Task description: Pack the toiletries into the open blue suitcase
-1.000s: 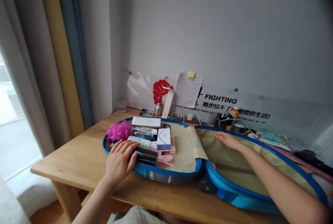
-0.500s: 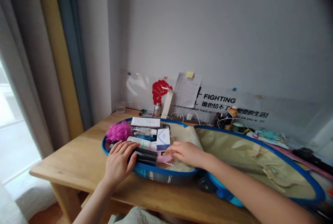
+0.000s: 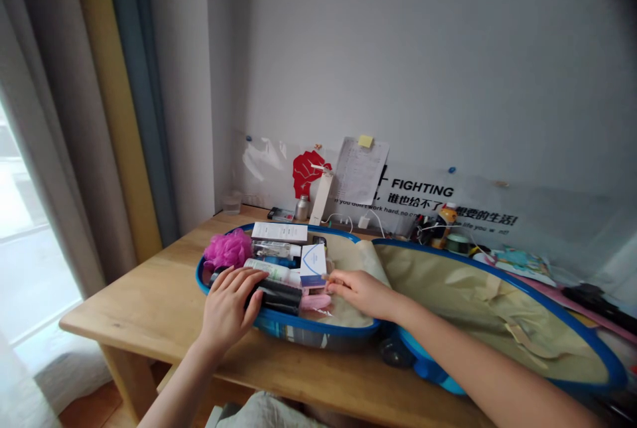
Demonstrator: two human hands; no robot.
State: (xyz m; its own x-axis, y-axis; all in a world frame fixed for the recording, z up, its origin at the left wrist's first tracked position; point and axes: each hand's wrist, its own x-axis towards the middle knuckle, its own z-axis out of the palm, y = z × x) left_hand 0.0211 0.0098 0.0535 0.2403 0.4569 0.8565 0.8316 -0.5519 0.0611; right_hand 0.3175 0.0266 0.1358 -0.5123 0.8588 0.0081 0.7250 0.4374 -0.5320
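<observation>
An open blue suitcase (image 3: 323, 334) with tan lining lies on the wooden desk (image 3: 149, 295). Its left half holds a pink bath pouf (image 3: 227, 249), white boxes (image 3: 279, 232), tubes, a black bottle (image 3: 277, 296) and a white-and-blue box (image 3: 313, 263). My left hand (image 3: 229, 308) rests flat, fingers spread, on the suitcase's near edge and the black bottle. My right hand (image 3: 359, 292) lies inside the left half beside a pink item (image 3: 314, 302), its fingertips at the white-and-blue box, fingers loosely curled and holding nothing I can see.
The suitcase's right half (image 3: 478, 308) lies open with loose straps. Along the wall stand a small metal bottle (image 3: 301, 208), cables, a taped paper (image 3: 359, 170), a "FIGHTING" poster (image 3: 423, 190) and clutter at the right. Curtains (image 3: 74, 123) hang at the left.
My right hand moved from the right half's lining across to the left half, next to the pink item and the white-and-blue box. The left hand stayed put.
</observation>
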